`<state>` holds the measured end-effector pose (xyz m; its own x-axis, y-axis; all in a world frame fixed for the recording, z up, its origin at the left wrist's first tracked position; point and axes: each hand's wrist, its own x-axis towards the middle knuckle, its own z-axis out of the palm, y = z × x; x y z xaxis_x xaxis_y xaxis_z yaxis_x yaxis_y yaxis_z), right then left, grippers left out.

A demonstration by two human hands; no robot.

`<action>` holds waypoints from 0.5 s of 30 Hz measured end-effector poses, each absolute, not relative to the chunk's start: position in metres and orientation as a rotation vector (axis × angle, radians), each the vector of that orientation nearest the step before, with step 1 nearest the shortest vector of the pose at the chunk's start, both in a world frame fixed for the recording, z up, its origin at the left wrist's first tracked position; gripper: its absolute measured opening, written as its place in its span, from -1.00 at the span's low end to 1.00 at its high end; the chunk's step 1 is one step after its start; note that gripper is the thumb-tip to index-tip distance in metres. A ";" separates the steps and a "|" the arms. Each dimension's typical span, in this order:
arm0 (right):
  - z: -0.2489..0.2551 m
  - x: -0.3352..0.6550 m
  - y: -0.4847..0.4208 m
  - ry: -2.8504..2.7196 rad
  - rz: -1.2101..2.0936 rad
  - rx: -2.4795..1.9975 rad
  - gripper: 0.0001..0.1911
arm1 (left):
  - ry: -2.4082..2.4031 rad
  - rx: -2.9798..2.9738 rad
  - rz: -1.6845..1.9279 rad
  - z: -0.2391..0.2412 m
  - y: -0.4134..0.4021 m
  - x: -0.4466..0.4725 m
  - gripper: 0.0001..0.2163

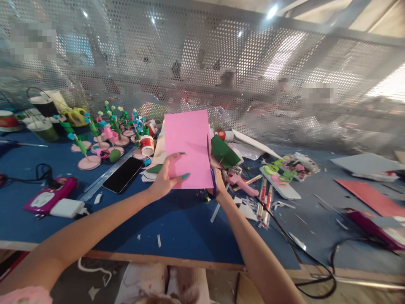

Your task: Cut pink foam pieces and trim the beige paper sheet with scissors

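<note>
Extending both forearms (104, 223) over the near edge of the blue table (177, 245), had loose white scraps (159, 240) lying just beyond that edge. Up next, the hands! Held the pink sheet (190, 139) raised and nearly upright between left and right, clear of the tabletop. Pinched it at the lower left with the left hand (169, 175), thumb and one finger set apart on the near face, teal nails showing, the rest tucked out of sight. Brought in the right hand (218, 179) at the lower right corner, partly behind the sheet, with a blue loop (214, 188) beside it and a dark blade (209, 145) right against the sheet's right edge. Could not tell the closing of the right fingers, hidden from view.

Farther out now: had a black phone (123, 174) near the left hand and a pink glue gun (242, 185) just beside the right. Beyond those, showed a green piece (225, 151) behind the sheet, a paper cup (147, 145) to its left, then craft flowers (110, 133) on pink discs, all before a perforated metal screen (190, 63).
</note>
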<state>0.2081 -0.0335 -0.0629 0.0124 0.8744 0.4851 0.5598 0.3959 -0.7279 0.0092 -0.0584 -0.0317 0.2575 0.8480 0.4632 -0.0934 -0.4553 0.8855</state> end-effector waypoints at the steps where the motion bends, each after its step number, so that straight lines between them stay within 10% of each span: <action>1: -0.062 0.208 -0.034 -1.667 0.397 -1.280 -0.70 | 0.709 1.650 1.338 -0.031 -0.059 0.009 -0.47; 15: -0.054 0.205 -0.039 -1.668 0.345 -1.325 -0.77 | 0.691 1.683 1.353 -0.031 -0.059 0.009 -0.48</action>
